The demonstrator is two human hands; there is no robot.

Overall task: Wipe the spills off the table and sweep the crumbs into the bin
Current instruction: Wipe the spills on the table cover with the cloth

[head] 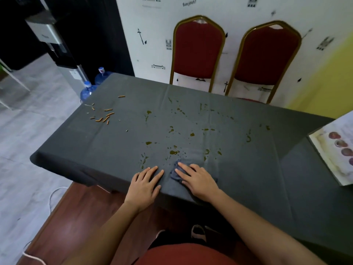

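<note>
Our right grip presses flat, fingers released, on the cloth at 6 o'clock of the counter. Our left grip lies released beside it. Spills are at the centre, crumbs at 10 o'clock.

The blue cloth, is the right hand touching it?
Touching. The head view shows the right hand flat on top of the blue cloth, fingers straight.

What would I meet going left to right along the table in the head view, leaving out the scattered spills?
Orange crumbs → left hand, flat on the tablecloth → right hand, pressing a crumpled blue-grey cloth → printed booklet at the right edge.
</note>
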